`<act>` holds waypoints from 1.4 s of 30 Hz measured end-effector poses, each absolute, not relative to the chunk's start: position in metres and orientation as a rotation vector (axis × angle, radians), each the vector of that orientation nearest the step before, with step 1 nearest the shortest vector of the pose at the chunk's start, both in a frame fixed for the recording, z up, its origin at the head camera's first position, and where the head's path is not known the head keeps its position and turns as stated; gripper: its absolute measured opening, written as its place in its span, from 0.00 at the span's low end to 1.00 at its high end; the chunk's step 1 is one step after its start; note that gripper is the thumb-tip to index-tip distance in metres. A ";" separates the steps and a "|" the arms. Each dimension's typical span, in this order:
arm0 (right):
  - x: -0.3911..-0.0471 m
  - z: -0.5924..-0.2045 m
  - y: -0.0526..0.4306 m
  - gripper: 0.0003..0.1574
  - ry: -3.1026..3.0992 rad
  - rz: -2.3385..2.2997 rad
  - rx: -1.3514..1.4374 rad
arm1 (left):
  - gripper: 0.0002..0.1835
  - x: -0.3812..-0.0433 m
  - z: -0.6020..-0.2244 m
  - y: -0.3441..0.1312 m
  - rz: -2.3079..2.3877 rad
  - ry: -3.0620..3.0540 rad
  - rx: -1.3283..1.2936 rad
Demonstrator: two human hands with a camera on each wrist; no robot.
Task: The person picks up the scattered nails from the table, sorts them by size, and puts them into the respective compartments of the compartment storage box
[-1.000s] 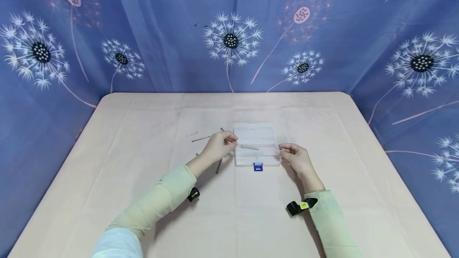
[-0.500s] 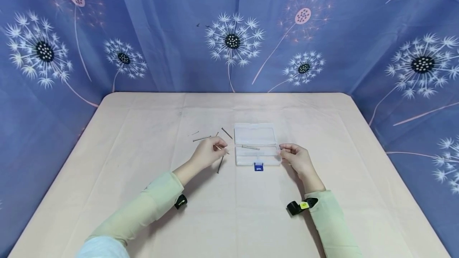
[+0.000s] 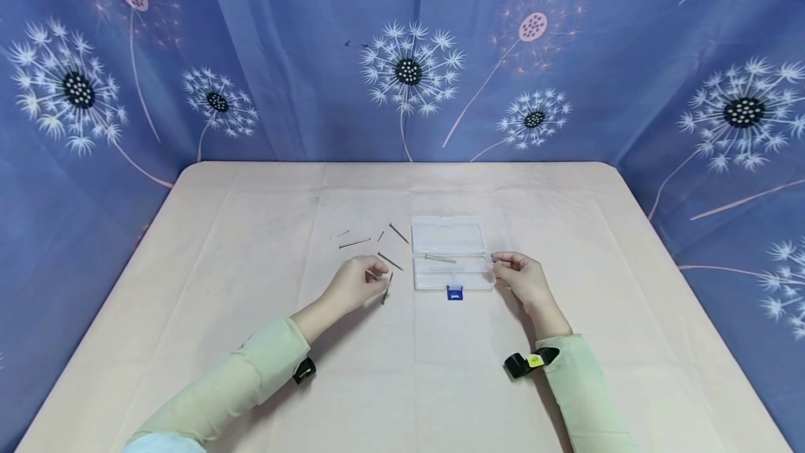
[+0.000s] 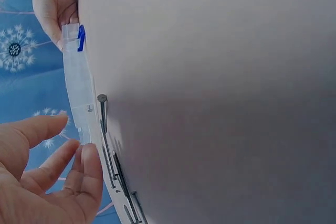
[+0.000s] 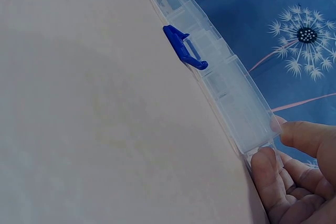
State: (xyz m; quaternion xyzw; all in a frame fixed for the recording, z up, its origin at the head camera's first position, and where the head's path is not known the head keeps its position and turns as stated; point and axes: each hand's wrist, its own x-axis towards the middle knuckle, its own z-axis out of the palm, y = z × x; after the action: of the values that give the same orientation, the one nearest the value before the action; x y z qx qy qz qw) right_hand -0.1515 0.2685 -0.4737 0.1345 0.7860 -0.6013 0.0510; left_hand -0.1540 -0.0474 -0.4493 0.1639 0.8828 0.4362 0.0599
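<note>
My right hand (image 3: 520, 282) pinches the right end of a clear plastic box (image 5: 239, 108), thumb and fingers at its side wall. The box lies with its lid (image 3: 447, 235) laid back and its blue latch (image 3: 455, 293) toward me. A long nail (image 3: 440, 259) lies in its back compartment. Left of the box, my left hand (image 3: 353, 284) hovers low, thumb and fingers apart with nothing between them in the left wrist view. Its fingertips come close to a dark nail (image 3: 385, 295). Just beyond is another nail (image 3: 390, 261).
Further back on the pale cloth-covered table (image 3: 264, 229) lie more nails: a long one (image 3: 355, 243), a dark one (image 3: 399, 233) near the lid, and small ones (image 3: 380, 236). A blue dandelion-print curtain (image 3: 302, 54) stands behind the table and along its sides.
My left hand has drawn back from the box toward the lower left and left a nail on the table. The right hand and the box stay in place.
</note>
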 end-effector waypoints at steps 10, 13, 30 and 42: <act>-0.150 -0.472 0.268 0.23 2.390 -1.836 0.413 | 0.11 -0.149 -0.453 -0.045 1.067 2.648 0.470; -0.150 -0.473 0.268 0.23 2.383 -1.848 0.404 | 0.11 -0.148 -0.454 -0.045 1.048 2.654 0.482; -0.151 -0.475 0.269 0.23 2.392 -1.855 0.395 | 0.07 -0.147 -0.450 -0.047 0.922 2.708 0.502; -0.151 -0.475 0.270 0.22 2.385 -1.865 0.375 | 0.06 -0.145 -0.450 -0.044 0.804 2.692 0.574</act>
State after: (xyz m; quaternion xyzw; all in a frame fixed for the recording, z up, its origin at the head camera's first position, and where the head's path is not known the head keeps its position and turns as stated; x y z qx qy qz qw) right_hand -0.1509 0.2698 -0.4747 0.1228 0.7811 -0.6106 0.0453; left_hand -0.1448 -0.0440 -0.4497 0.1984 0.9300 0.2777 0.1366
